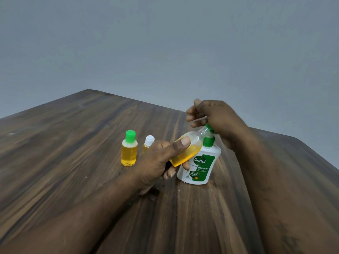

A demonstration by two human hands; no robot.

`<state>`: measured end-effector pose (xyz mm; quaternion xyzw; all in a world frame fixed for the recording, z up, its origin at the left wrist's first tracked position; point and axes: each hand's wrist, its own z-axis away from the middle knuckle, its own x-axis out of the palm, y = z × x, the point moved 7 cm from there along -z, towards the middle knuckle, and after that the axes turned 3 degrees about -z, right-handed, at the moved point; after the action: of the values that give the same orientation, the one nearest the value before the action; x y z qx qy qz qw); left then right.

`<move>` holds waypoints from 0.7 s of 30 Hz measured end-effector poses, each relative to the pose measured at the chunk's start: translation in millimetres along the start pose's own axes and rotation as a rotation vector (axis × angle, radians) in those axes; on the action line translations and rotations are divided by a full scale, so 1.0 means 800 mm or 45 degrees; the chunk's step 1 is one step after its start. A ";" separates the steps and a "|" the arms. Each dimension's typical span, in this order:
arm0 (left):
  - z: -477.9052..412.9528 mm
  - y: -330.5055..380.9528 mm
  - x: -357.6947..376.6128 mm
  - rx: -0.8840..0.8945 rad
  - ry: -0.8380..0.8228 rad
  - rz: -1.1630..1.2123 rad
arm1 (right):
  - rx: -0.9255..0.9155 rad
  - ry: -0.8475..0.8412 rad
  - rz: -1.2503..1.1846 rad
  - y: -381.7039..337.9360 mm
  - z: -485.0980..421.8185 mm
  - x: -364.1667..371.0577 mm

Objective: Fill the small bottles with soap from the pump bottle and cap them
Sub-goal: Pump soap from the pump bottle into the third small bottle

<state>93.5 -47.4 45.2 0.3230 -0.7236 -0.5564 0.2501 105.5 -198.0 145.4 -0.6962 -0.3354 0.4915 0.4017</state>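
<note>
A white pump bottle (200, 162) with a green label and green pump stands on the wooden table (73, 162). My left hand (161, 158) grips a small uncapped clear bottle (190, 145), partly full of yellow soap, tilted with its open neck up against the green pump nozzle. My right hand (214, 118) rests on top of the pump head, which it mostly hides. To the left stands a small bottle with a green cap (129, 149), full of yellow soap. Behind my left hand a small bottle with a white cap (149, 142) shows only partly.
The dark wooden table runs back to a corner at the far left and an edge at the right. A plain grey wall stands behind it. Bare tabletop lies left of the small bottles and near me.
</note>
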 end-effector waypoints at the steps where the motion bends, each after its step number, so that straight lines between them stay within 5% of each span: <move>1: 0.000 0.000 0.000 0.001 0.001 0.001 | 0.035 -0.057 0.017 0.004 0.001 0.005; 9: 0.004 -0.002 0.002 -0.027 0.003 -0.027 | 0.137 -0.197 0.094 0.022 0.007 0.021; 21: -0.001 -0.002 -0.001 -0.007 0.007 -0.006 | 0.002 -0.053 0.028 -0.011 0.005 -0.009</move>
<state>94.4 -47.5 44.1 0.3257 -0.7205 -0.5582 0.2516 99.1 -199.4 155.8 -0.6891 -0.3357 0.5106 0.3896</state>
